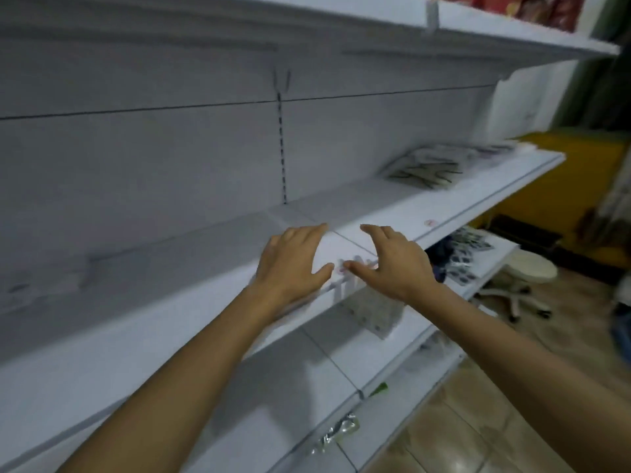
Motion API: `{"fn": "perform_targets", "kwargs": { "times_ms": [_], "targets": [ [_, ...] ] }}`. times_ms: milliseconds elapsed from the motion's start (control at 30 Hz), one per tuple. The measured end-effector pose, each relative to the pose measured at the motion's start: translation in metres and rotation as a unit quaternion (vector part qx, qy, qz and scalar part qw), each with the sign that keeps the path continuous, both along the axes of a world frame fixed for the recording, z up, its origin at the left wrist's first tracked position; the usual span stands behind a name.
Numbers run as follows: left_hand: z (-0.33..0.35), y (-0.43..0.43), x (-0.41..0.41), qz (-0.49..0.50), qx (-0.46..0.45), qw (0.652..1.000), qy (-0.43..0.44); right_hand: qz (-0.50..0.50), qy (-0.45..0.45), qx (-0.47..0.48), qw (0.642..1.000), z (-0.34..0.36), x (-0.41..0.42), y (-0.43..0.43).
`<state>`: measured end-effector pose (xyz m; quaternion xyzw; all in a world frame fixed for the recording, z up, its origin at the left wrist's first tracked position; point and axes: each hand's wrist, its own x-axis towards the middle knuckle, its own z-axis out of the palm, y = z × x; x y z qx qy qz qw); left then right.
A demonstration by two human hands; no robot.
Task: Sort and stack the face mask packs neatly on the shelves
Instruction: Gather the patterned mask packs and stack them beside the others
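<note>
Plainly, scene: a white metal shelf unit with several tiers, seen from above and blurred by motion.
Left hand: the left hand [293, 264] hovers palm down over the front part of the white middle shelf [454, 203], fingers fairly straight and spread, holding nothing.
Right hand: the right hand [392, 264] is just beside it, also palm down with fingers relaxed and spread, holding nothing; the two thumbs nearly meet over the shelf's front edge.
Face mask packs, middle shelf: a loose pile of flat clear-wrapped face mask packs with dark markings [426, 167] lies far along the middle shelf to the right, well apart from both hands; the print is too blurred to read.
Face mask packs, lower shelf: a scatter of flat packs with dark blue patches [457, 254] lies on the white lower shelf [491, 268], to the right of the right wrist.
Pale pack: a whitish patterned pack [375, 312] sits on a lower tier, under the middle shelf's edge, below the hands.
Foil wrapper: a crinkled silvery wrapper [338, 431] lies near the front edge of the lowest tier.
Stool: a cream round stool on castors [526, 271] stands on the tiled floor [461, 421] beyond the shelves.
</note>
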<state>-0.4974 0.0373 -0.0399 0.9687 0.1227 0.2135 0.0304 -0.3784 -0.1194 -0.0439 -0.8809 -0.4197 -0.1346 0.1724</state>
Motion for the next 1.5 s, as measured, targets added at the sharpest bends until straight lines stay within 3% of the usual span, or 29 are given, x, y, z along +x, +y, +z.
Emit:
{"fn": "perform_targets", "kwargs": {
  "times_ms": [233,433,667,1100,1500],
  "targets": [
    [0.001,-0.122,0.115,-0.097,0.026,0.995,-0.006,-0.101,-0.002,-0.023,0.995,-0.002,0.091,-0.156],
    [-0.002,-0.167,0.178,-0.103,0.023,0.994,0.021,-0.119,0.024,-0.013,0.992,-0.005,0.148,-0.213],
    [-0.006,-0.161,0.261,-0.092,0.013,0.995,0.024,-0.091,0.016,-0.021,0.995,-0.021,0.212,-0.198],
    [0.012,-0.136,0.518,-0.113,-0.038,0.993,-0.025,-0.096,-0.016,-0.045,0.994,0.021,0.441,-0.163],
    [0.001,-0.083,0.568,-0.051,-0.08,0.995,-0.027,0.009,0.068,0.084,0.994,0.002,0.564,-0.09]
  ]
}}
